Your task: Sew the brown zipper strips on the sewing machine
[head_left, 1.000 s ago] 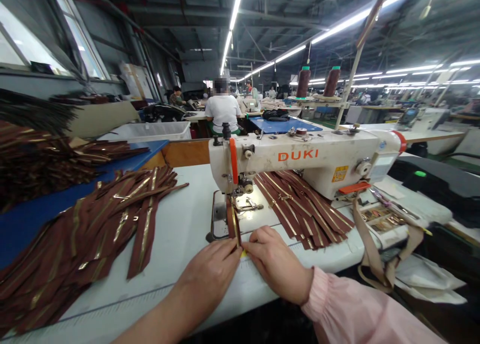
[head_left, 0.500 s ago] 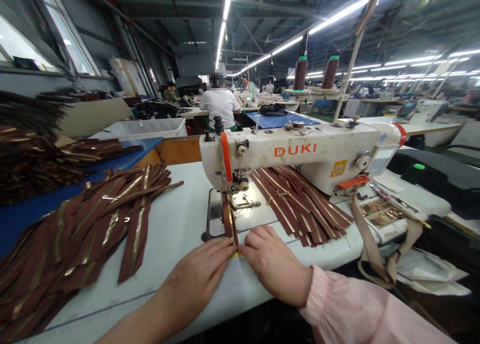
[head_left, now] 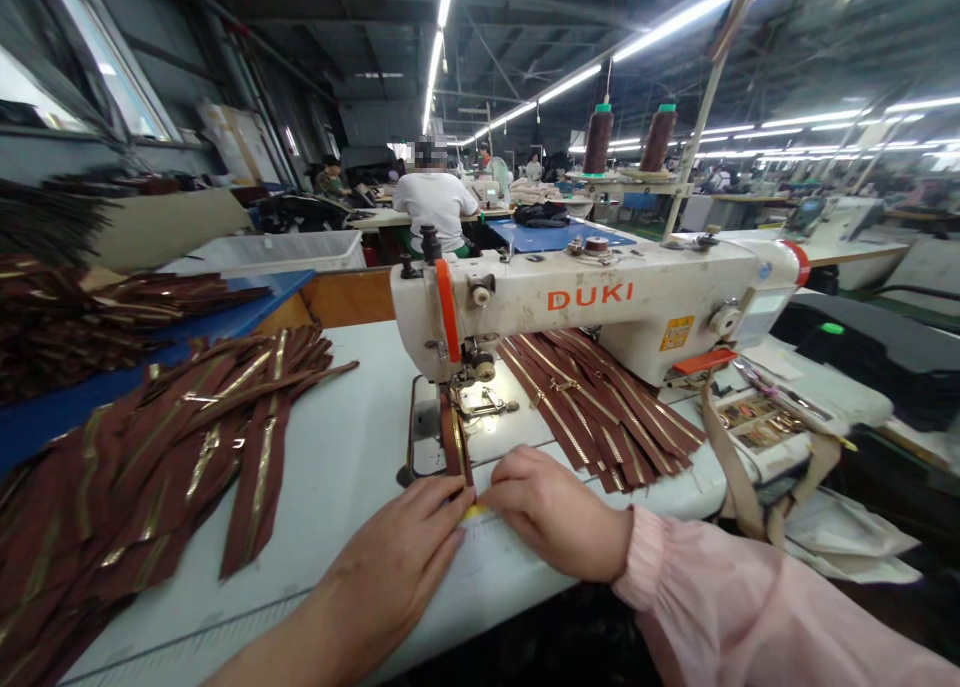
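Two hands: the left hand [head_left: 394,557] and the right hand [head_left: 551,512] meet near the front edge of the worktop [head_left: 330,507], fingertips almost together.
Left hand: fingers pressed together, tips closed on the near end of a brown zipper strip [head_left: 454,437]; just how the thumb grips is hidden.
Right hand: fingers curled in, tips bunched just to the right of that end, by a yellow mark [head_left: 475,512]; I cannot tell whether it pinches any of the strip. A pink sleeve [head_left: 712,572] covers its forearm.
Zipper strip: lies ahead of the fingertips, long axis pointing away from the person and leaning slightly left, far part under the machine's needle end. The left hand is nearer, touching it.
Zipper pile: more brown zippers [head_left: 97,507] heaped well to the left of the left hand, metal teeth showing.
Zipper fan: another batch [head_left: 611,412] spread beyond the right hand, passing under the machine arm.
DUKI machine: the white sewing machine [head_left: 517,292] stands crosswise behind the strip.
Parts tray: a divided tray [head_left: 750,417] of small metal pieces, far right.
Thread: two brown spools [head_left: 598,142] on a stand behind.
Co-worker: a person in a white top [head_left: 431,202] sits farther off.
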The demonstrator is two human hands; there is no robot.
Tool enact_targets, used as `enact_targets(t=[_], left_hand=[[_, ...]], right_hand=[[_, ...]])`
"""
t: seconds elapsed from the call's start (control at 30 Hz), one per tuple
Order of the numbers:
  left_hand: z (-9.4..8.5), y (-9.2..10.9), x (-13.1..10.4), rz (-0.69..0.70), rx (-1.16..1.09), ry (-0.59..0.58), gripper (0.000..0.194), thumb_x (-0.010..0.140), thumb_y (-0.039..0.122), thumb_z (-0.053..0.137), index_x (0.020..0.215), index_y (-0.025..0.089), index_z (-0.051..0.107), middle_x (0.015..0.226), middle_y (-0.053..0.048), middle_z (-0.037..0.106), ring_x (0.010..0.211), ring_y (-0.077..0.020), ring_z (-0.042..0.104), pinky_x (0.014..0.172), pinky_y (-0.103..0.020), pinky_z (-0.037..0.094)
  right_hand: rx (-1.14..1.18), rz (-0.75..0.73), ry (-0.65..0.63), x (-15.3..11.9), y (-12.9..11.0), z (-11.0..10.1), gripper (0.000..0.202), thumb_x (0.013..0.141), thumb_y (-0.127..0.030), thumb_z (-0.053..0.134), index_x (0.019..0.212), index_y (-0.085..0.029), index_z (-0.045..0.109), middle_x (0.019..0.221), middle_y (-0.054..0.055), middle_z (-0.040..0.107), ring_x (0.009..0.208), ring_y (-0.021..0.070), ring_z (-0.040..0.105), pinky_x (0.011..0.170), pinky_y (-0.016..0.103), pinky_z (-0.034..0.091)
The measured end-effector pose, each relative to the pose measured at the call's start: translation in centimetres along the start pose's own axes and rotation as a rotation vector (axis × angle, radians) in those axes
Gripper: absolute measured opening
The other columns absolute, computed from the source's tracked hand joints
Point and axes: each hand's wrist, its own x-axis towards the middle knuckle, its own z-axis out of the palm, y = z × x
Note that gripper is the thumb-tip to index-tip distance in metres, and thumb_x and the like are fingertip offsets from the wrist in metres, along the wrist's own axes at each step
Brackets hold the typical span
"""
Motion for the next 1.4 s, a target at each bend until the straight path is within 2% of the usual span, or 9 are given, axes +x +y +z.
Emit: enact_targets(t=[0.13, 0.3, 0.57, 0.93, 1.17, 1.4], left_hand=[[0.1, 0.1, -0.1, 0.004, 0.01, 0.007, 0.035, 0.092, 0.019, 0.04, 0.122, 0.021, 0.058, 0.113, -0.007, 0.065, 0.103, -0.0214, 0.06, 0.091, -0.035, 0.052], [0.1, 0.0, -0.2, 0.017, 0.032, -0.007, 0.036, 0.092, 0.02, 0.042, 0.125, 0.021, 0.056, 0.114, -0.008, 0.064, 0.104, -0.0222, 0.06, 0.091, -0.036, 0.052], [0.3, -0.3, -0.3, 0.055, 0.091, 0.02, 0.034, 0.092, 0.022, 0.042, 0.121, 0.018, 0.057, 0.115, -0.008, 0.064, 0.105, -0.0223, 0.06, 0.092, -0.035, 0.051], [0.3, -0.3, -0.5, 0.065, 0.099, 0.022, 0.036, 0.09, 0.02, 0.044, 0.124, 0.018, 0.054, 0.115, -0.008, 0.064, 0.105, -0.0221, 0.06, 0.091, -0.035, 0.052], [0.2, -0.3, -0.1, 0.054, 0.105, 0.02, 0.035, 0.091, 0.023, 0.043, 0.124, 0.018, 0.055, 0.114, -0.008, 0.065, 0.104, -0.0221, 0.061, 0.091, -0.034, 0.052], [0.5, -1.5, 0.7, 0.016, 0.093, -0.033, 0.032, 0.092, 0.024, 0.042, 0.12, 0.018, 0.057, 0.114, -0.009, 0.065, 0.104, -0.0235, 0.06, 0.09, -0.039, 0.053]], right_hand=[[-0.062, 0.098, 0.078, 2.7, 1.5, 0.2, 0.021, 0.093, -0.016, 0.046, 0.092, -0.015, 0.067, 0.085, 0.006, 0.061, 0.086, 0.0172, 0.052, 0.079, 0.028, 0.042], [-0.198, 0.083, 0.039, 5.0, 2.1, 0.8, 0.017, 0.092, -0.02, 0.051, 0.088, -0.014, 0.066, 0.084, 0.007, 0.061, 0.086, 0.0182, 0.052, 0.079, 0.029, 0.041], [-0.327, -0.007, 0.03, 4.7, 2.1, 1.3, 0.019, 0.091, -0.019, 0.051, 0.079, -0.015, 0.065, 0.081, 0.006, 0.059, 0.082, 0.0188, 0.049, 0.072, 0.029, 0.04], [-0.308, 0.0, 0.048, 4.6, 2.1, 1.4, 0.018, 0.091, -0.023, 0.053, 0.079, -0.016, 0.065, 0.081, 0.005, 0.058, 0.084, 0.0196, 0.048, 0.073, 0.031, 0.038], [-0.332, -0.001, 0.046, 4.7, 2.2, 1.5, 0.021, 0.092, -0.019, 0.05, 0.078, -0.015, 0.065, 0.081, 0.006, 0.058, 0.083, 0.019, 0.048, 0.074, 0.032, 0.036], [-0.372, -0.018, 0.022, 5.4, 2.9, 1.4, 0.015, 0.089, -0.017, 0.054, 0.077, -0.016, 0.064, 0.082, 0.005, 0.058, 0.082, 0.0193, 0.047, 0.072, 0.032, 0.035]])
